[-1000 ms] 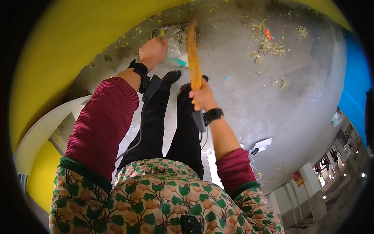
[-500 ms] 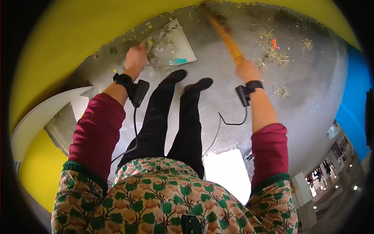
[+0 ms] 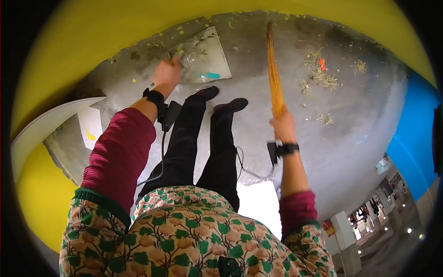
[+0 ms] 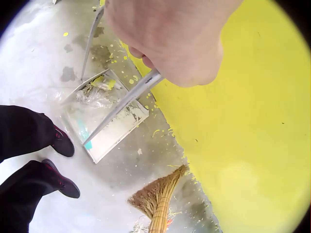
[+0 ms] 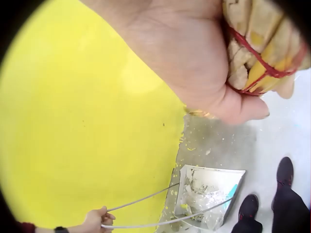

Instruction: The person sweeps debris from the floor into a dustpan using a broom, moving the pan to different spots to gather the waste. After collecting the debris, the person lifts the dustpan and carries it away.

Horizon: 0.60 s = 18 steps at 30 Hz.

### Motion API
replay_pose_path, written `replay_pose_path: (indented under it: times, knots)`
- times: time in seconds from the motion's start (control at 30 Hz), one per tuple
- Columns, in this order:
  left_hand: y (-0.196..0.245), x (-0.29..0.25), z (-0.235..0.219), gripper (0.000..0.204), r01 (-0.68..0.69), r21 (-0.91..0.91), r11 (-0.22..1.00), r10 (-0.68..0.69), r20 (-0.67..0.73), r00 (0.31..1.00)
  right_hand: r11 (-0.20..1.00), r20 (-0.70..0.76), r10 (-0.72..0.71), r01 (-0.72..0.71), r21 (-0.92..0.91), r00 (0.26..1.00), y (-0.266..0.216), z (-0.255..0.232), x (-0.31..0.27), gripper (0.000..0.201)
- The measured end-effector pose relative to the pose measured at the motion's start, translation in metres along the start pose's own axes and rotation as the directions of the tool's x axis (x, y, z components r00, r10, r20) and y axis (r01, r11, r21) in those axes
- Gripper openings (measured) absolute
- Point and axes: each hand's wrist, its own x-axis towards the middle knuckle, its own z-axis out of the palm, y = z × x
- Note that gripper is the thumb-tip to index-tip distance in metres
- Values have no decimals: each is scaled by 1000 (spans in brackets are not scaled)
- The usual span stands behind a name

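My left hand [image 3: 167, 74] grips the long metal handle [image 4: 130, 98] of a white dustpan [image 3: 220, 57], which sits on the floor ahead of my feet. Clear plastic, dry scraps and a teal piece [image 3: 211, 75] lie in the pan. My right hand [image 3: 284, 125] is wrapped around the bundled end of a straw broom [image 3: 274, 76], tied with red cord [image 5: 272, 72] in the right wrist view. The broom's brown bristles [image 4: 155, 194] fan out over the floor beside the yellow wall, to the right of the dustpan.
Loose straw clumps [image 3: 323, 79] and an orange-red scrap [image 3: 322, 63] lie on the grey floor right of the broom. A yellow wall [image 3: 115, 27] curves along the front, and a blue wall [image 3: 410, 143] stands at the right. My shoes [image 3: 233, 105] are close behind the dustpan.
The broom has swung right, away from the dustpan; over the last half second my right hand drew back toward my body. My left hand shifted slightly left, then partly back, keeping the handle.
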Motion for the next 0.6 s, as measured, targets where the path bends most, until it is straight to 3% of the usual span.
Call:
replay_pose_path:
  times: [0.07,0.17,0.23,0.27,0.37,0.47,0.6]
  knots:
    - [-2,-2,-1,43,6,3,1000,-6,-16,1000,995,-8,-16,15,-102,1000,-24,44,12,45]
    - [-2,1,3,42,5,-22,1000,-6,-28,1000,987,48,-66,72,-141,997,-56,87,-29,50]
    - [-1,1,3,42,10,-40,999,-11,-33,999,951,207,-195,134,279,959,-37,74,-55,61]
    - [2,-1,0,42,20,-8,1000,-21,-18,1000,969,194,-124,76,236,973,-20,72,-64,69]
    - [-1,1,4,44,22,-4,1000,-22,-9,1000,996,105,8,-17,91,994,9,35,-77,65]
    - [2,0,7,45,2,-45,999,-2,-8,1000,981,141,78,-101,165,987,11,13,-39,58]
    - [-7,13,14,46,-9,11,1000,9,-13,1000,997,-2,64,-64,32,998,-10,74,-1,48]
